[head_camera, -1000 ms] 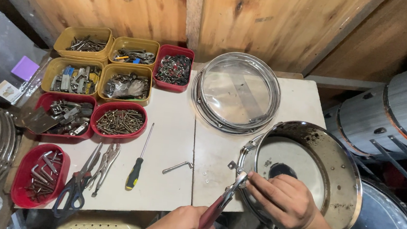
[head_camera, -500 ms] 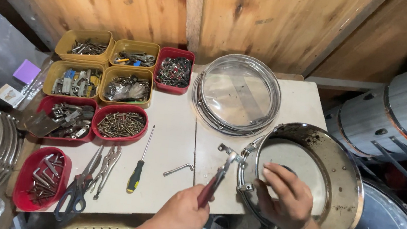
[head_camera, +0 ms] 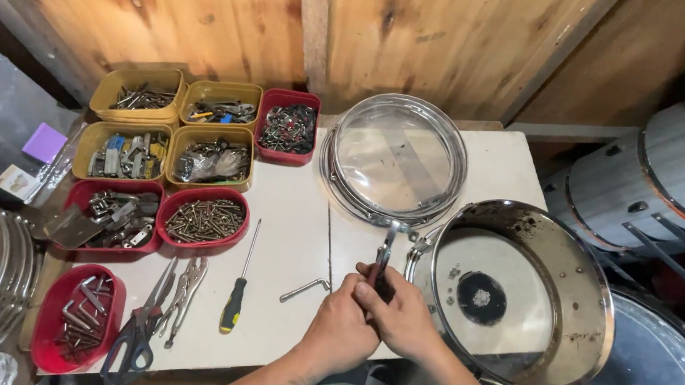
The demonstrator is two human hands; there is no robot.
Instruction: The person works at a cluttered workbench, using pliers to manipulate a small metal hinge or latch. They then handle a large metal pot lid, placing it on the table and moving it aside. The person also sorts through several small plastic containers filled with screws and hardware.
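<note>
Right now both hands sit close together at the near edge of the white table (head_camera: 291, 204). The left hand (head_camera: 339, 333) and the right hand (head_camera: 402, 317) are wrapped tight around the red handles of a pair of pliers (head_camera: 384, 258). The metal tip of the pliers points away from the person, up to the side of a shiny metal drum shell (head_camera: 594, 279). The tip is right by the small metal part on the drum's left side, but I cannot tell if it bites on it. The drum shell leans off the right side of the table, open side up.

Behind the pliers lies a round hoop with a clear drum skin (head_camera: 396, 160). Just left of the hands lies a small bent metal key (head_camera: 305, 289), and next to that a screwdriver (head_camera: 238, 285) with a black and yellow handle. Farther left are red and yellow trays (head_camera: 195, 157) full of screws and small metal bits.
</note>
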